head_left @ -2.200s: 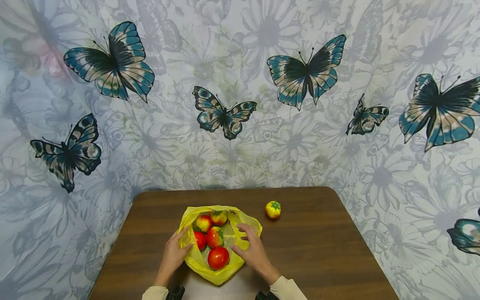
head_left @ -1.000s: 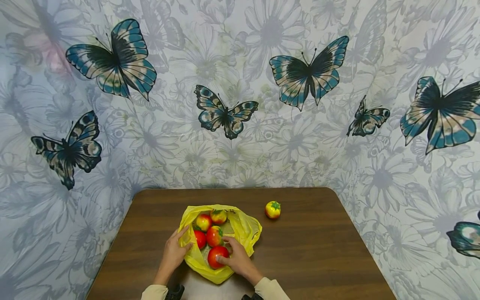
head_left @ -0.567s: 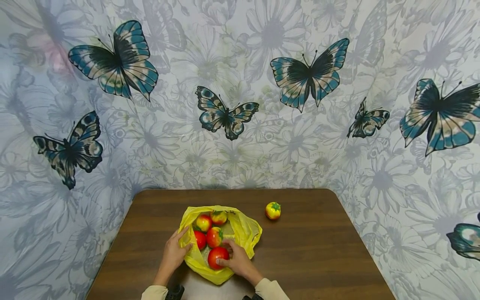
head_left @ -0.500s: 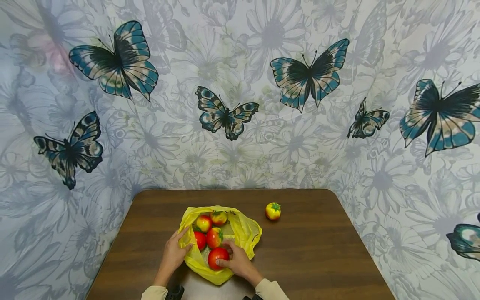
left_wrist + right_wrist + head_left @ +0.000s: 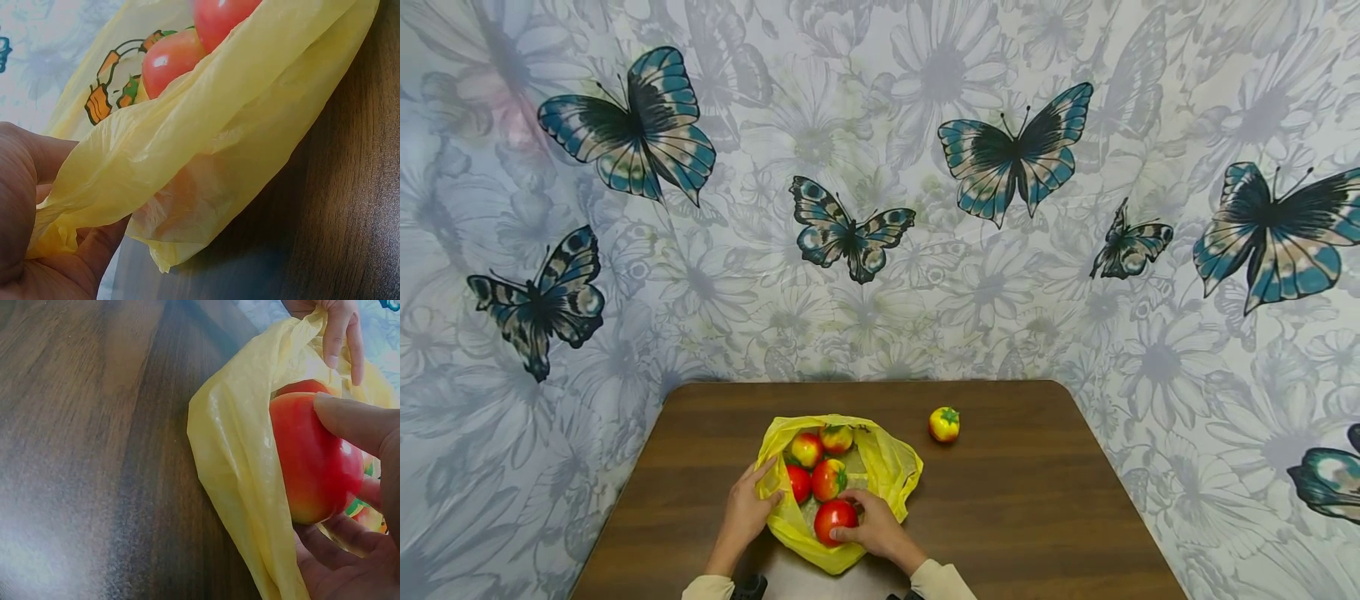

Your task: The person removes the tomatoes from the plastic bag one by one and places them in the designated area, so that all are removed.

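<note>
A yellow plastic bag [image 5: 891,467] lies with its mouth wide, several red and yellow tomatoes inside. My left hand [image 5: 743,512] pinches the bag's left edge; in the left wrist view the plastic [image 5: 94,187] bunches between thumb and fingers. My right hand [image 5: 878,525] reaches into the bag and grips the nearest red tomato [image 5: 833,518]. In the right wrist view my thumb lies on top of that tomato [image 5: 312,456], with fingers curled beneath and behind it. Behind it in the bag sit a tomato with a green leafy top [image 5: 827,479] and others, partly covering one another.
One yellow and red tomato [image 5: 944,424] with a green top stands outside the bag, at the back right of the brown wooden table [image 5: 1037,500]. A wall [image 5: 880,333] with butterfly and flower print rises behind the table's far edge.
My right hand has left the bag's right edge, moved left into the bag and taken hold of the nearest red tomato. My left hand stays at the bag's left edge.
</note>
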`<state>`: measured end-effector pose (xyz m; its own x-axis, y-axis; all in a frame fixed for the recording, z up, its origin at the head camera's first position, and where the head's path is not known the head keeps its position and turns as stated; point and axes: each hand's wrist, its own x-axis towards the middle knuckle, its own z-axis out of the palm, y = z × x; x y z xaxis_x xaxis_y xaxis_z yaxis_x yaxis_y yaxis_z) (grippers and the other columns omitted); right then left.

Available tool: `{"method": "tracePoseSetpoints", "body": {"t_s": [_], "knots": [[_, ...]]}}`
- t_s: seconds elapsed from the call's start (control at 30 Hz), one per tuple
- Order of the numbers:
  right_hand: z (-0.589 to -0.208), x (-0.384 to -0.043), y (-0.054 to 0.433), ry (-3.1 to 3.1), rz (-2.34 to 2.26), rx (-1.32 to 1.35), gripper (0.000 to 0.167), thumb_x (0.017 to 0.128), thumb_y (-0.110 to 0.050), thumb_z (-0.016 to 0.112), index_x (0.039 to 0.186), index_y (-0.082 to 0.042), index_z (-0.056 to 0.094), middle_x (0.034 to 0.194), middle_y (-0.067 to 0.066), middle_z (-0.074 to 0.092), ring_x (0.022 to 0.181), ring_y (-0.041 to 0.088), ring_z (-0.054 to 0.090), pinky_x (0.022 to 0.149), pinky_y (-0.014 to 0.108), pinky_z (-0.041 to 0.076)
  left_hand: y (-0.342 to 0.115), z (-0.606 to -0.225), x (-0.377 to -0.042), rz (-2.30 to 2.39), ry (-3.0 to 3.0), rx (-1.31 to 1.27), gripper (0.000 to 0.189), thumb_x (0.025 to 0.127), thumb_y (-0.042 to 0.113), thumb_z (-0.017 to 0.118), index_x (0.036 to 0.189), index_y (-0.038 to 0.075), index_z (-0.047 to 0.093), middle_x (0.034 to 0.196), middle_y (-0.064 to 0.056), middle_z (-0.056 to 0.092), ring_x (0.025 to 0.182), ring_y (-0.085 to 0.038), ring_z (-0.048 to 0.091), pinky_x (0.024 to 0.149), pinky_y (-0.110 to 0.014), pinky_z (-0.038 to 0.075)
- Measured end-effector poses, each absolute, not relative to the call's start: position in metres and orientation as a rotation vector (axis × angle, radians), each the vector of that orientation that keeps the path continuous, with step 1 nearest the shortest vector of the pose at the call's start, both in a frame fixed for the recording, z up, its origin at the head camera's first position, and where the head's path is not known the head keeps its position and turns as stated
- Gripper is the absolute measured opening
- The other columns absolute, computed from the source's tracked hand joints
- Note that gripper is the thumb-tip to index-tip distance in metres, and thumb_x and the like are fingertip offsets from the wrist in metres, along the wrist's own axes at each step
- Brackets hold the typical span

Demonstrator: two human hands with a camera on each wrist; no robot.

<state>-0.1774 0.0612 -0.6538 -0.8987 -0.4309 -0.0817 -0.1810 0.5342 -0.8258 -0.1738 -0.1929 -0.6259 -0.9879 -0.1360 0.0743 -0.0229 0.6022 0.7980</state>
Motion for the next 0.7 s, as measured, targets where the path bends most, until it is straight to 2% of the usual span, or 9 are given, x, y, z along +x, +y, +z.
{"method": "tracePoseSetpoints", "body": {"t_s": [0.27,0.53,0.7], "knots": [[-0.6524,-0.1751,0.063,2.555,-1.269,-0.508,0.057,0.075,-0.039,0.083,0.124,-0.018,0.062,0.119,0.001,0.062,0.109,0.018,0.06,0.09,0.031,0.051,-0.1921,-0.6281,-0.1736,-1.327,-2.687,0.136,0.062,0.077,0.0,0.076,0.136,0.002,0.057,0.145,-0.028,0.047,0.133,-0.048,0.046,0.108,-0.061,0.038],[-0.6506,-0.1754,0.0654,2.473,-1.352,-0.451,0.052,0.076,-0.034,0.083,0.121,-0.021,0.059,0.119,0.003,0.066,0.103,0.015,0.062,0.085,0.031,0.053,-0.1922,-0.6273,-0.1735,-1.332,-2.718,0.149,0.064,0.078,0.001,0.076,0.139,0.003,0.055,0.146,-0.028,0.045,0.134,-0.049,0.044,0.108,-0.061,0.037],[-0.6521,-0.1758,0.0647,2.503,-1.356,-0.496,0.057,0.077,-0.03,0.083,0.128,-0.021,0.058,0.124,0.003,0.064,0.112,0.019,0.061,0.091,0.035,0.053,-0.1927,-0.6262,-0.1732,-1.331,-2.716,0.143,0.064,0.078,0.002,0.076,0.138,0.002,0.055,0.146,-0.028,0.046,0.133,-0.049,0.044,0.108,-0.061,0.037]]}}
